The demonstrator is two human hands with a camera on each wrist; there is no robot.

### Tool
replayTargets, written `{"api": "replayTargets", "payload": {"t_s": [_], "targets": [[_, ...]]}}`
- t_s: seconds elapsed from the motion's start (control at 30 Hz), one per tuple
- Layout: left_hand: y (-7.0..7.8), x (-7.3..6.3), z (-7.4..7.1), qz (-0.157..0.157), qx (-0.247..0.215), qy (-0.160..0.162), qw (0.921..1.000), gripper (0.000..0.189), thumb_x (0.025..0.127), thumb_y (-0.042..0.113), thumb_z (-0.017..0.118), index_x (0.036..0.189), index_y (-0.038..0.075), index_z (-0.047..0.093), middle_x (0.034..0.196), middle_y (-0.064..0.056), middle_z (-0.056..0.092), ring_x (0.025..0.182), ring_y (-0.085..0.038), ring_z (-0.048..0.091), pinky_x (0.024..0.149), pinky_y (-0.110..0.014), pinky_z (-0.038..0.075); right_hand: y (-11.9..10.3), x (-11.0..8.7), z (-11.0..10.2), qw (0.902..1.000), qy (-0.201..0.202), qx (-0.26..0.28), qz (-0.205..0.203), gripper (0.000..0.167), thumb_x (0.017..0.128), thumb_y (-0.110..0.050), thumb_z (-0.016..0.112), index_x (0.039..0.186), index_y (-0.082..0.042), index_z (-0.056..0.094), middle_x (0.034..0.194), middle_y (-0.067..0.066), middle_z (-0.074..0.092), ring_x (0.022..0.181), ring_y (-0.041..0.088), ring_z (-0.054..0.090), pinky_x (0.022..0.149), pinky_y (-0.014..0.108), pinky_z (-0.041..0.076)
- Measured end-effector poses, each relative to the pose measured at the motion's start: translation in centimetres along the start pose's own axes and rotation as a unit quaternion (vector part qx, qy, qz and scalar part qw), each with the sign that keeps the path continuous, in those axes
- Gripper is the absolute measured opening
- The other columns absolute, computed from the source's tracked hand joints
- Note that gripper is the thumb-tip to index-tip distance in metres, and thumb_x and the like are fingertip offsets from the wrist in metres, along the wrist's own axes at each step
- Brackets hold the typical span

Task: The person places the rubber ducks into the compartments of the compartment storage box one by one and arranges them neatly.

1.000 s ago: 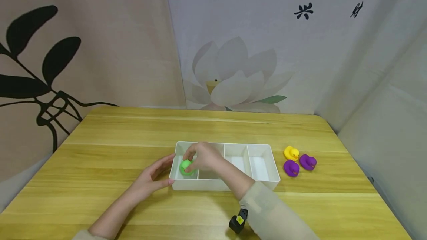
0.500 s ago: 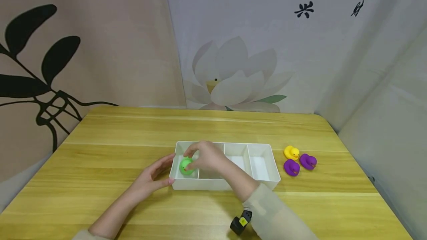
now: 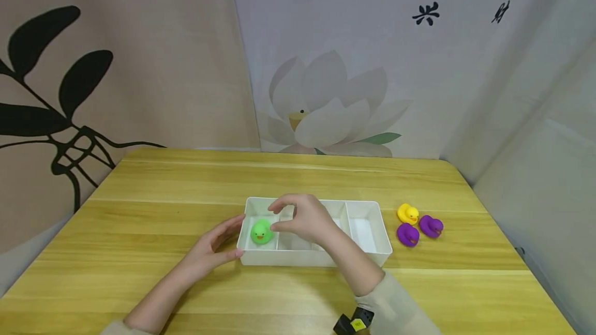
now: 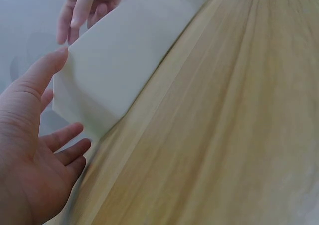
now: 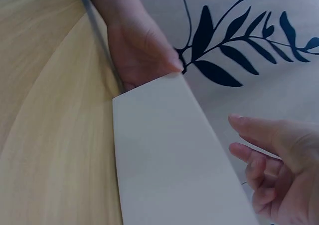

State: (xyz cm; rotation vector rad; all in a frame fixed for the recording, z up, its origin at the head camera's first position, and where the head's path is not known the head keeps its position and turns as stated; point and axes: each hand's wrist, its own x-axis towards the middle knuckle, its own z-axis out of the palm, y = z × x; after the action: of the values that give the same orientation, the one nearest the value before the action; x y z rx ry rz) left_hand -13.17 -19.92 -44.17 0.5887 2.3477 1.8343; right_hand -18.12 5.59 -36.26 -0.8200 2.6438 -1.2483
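A white divided tray (image 3: 316, 258) lies lengthwise on the table. My left hand (image 3: 216, 244) holds its left end, thumb at the front corner and fingers toward the back; the left wrist view shows the thumb (image 4: 52, 65) on the tray's corner. A green rubber duck (image 3: 262, 232) sits in the leftmost compartment, facing me. Just right of it, above the tray, is my right hand (image 3: 307, 218), thumb and index finger apart with nothing between them. In the right wrist view, that hand (image 5: 279, 165) is beside the tray's long wall (image 5: 169, 145), its other fingers loosely bent.
Right of the tray, a yellow rubber duck (image 3: 407, 214) and two purple rubber ducks, one in front (image 3: 408, 234) and one farther right (image 3: 431, 226), stand close together on the wooden table (image 3: 139, 211). A printed curtain (image 3: 326, 40) hangs behind the table.
My right hand has let go of the green duck and drawn back to the right, its thumb and index finger spreading. The duck stays in the left compartment. My left hand has not moved.
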Motion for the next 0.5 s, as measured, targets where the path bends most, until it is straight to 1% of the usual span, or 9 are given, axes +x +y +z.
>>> {"api": "replayTargets", "payload": {"t_s": [0.17, 0.3, 0.5], "targets": [[-0.1, 0.0, 0.0, 0.003, 0.002, 0.000, 1.0000, 0.067, 0.087, 0.011, 0.070, 0.146, 0.009, 0.038, 0.140, -0.019, 0.046, 0.130, -0.038, 0.038, 0.105, -0.060, 0.027, -0.3, -1.4, -0.7, 0.9995, 0.027, 0.014, -0.008, 0.030, 0.075, -0.021, 0.083, 0.103, -0.015, 0.073, 0.097, -0.002, 0.070, 0.056, 0.014, 0.048, 0.048, 0.027, 0.042], [0.0, -0.1, -0.1, 0.002, 0.002, 0.004, 1.0000, 0.068, 0.087, 0.011, 0.071, 0.146, 0.008, 0.037, 0.140, -0.020, 0.046, 0.129, -0.038, 0.039, 0.105, -0.059, 0.027, -0.2, -2.6, -1.2, 0.9985, 0.046, 0.026, -0.010, 0.029, 0.074, -0.020, 0.083, 0.102, -0.018, 0.074, 0.096, -0.006, 0.069, 0.054, 0.013, 0.046, 0.045, 0.027, 0.042], [0.0, -0.1, 0.0, 0.000, -0.002, 0.002, 1.0000, 0.069, 0.086, 0.011, 0.071, 0.146, 0.009, 0.038, 0.141, -0.019, 0.045, 0.130, -0.038, 0.038, 0.106, -0.059, 0.025, 0.6, -4.4, -2.4, 0.9966, 0.068, 0.047, -0.007, 0.031, 0.073, -0.019, 0.084, 0.101, -0.024, 0.073, 0.094, -0.009, 0.068, 0.053, 0.012, 0.043, 0.044, 0.025, 0.040]]}}
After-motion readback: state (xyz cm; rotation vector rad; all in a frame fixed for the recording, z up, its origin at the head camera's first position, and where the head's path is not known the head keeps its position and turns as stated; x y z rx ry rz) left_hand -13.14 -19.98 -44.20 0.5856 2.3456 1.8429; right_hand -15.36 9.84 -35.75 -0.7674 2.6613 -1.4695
